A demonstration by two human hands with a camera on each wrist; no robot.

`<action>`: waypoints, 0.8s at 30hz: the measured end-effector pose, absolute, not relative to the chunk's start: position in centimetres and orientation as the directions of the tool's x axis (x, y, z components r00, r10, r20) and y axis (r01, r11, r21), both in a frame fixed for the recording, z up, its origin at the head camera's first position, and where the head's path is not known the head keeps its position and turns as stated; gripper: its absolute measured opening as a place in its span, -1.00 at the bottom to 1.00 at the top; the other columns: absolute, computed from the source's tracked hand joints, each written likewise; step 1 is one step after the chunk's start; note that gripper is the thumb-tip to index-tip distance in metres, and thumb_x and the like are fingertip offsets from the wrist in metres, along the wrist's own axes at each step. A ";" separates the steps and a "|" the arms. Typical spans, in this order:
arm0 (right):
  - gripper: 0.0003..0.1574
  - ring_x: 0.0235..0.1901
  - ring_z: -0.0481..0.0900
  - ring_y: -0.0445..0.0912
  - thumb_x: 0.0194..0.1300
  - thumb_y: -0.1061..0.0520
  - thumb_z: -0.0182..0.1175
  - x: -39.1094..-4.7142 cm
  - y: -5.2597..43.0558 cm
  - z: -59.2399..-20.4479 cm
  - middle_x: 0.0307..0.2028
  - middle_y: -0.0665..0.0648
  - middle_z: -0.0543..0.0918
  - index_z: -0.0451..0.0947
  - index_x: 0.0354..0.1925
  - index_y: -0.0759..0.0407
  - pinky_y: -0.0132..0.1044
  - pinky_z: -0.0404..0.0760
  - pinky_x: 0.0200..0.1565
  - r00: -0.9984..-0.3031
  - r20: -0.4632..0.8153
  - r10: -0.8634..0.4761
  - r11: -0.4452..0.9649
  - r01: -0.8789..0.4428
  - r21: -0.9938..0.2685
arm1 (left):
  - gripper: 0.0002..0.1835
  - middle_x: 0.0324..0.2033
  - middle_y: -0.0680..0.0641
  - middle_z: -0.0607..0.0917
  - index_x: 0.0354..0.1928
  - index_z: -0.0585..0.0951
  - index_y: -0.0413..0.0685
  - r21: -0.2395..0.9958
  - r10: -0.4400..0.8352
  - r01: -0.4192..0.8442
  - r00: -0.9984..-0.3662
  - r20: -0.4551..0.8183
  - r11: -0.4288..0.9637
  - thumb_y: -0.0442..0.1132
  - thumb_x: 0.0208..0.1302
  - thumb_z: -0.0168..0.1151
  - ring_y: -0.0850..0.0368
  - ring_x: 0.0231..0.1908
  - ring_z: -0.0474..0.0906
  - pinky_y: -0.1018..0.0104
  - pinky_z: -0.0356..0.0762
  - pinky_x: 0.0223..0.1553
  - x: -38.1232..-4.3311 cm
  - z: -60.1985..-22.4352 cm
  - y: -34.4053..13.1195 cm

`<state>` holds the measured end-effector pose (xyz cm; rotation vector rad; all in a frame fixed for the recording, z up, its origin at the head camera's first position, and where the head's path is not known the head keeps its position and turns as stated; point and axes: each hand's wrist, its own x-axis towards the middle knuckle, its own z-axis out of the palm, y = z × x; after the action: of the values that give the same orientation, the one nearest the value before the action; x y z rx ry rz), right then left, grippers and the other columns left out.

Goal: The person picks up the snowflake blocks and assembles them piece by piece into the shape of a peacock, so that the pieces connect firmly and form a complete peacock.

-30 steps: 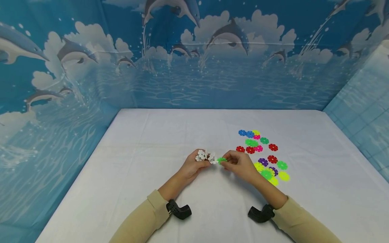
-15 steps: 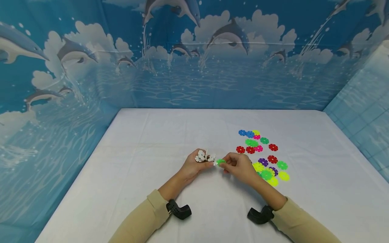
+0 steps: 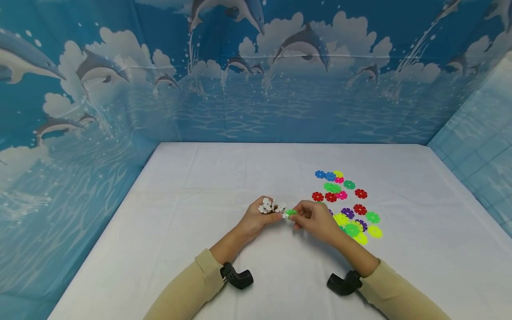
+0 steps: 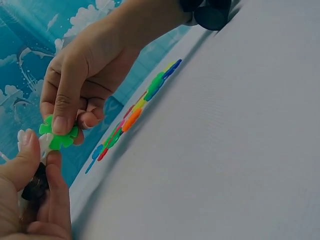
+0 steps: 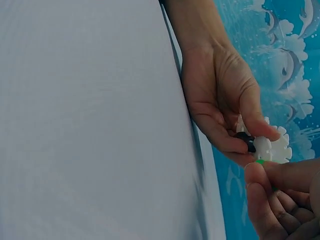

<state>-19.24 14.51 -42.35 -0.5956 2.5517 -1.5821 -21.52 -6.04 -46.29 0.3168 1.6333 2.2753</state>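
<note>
My left hand [image 3: 251,221] grips a small cluster of joined white snowflake discs [image 3: 266,206], with a dark brown or black piece [image 4: 36,183] among them. Between the thumb and fingers of my right hand [image 3: 318,222] is a green snowflake disc [image 4: 60,141]. In the left wrist view the green disc's notched edge meets a white disc at the cluster's right end. How deep the two slots sit in each other cannot be seen. The right wrist view shows the white disc [image 5: 281,145] edge, while fingers hide most of the green one.
Loose snowflake discs lie right of my hands: blue [image 3: 320,174], red [image 3: 361,194], purple [image 3: 348,213], yellow [image 3: 374,231] and green [image 3: 373,217], some overlapping. They rest on a white-covered table [image 3: 192,186]. A dolphin-print curtain [image 3: 256,106] stands along the back and sides.
My right hand has shifted slightly left and down with the green disc, closer to the left hand's white cluster. Over the last half second both hands stay almost in place.
</note>
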 end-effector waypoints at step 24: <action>-0.40 -0.03 0.47 0.28 0.31 0.02 0.26 -27.1 24.2 -40.6 -0.02 0.45 0.53 0.48 0.09 0.50 0.08 0.56 -0.01 -0.988 -0.125 -0.085 0.854 -0.008 -0.520 | -0.65 -0.24 -0.01 0.56 -0.11 0.46 -0.13 0.887 0.369 -0.209 -0.928 -0.048 -0.412 -0.66 0.18 0.17 0.20 -0.25 0.56 0.38 0.54 -0.18 -21.7 -46.0 -6.0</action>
<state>-27.10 24.19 -40.61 -0.0727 2.8854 -0.8088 -21.73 -6.01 -46.04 0.2201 1.4583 2.3736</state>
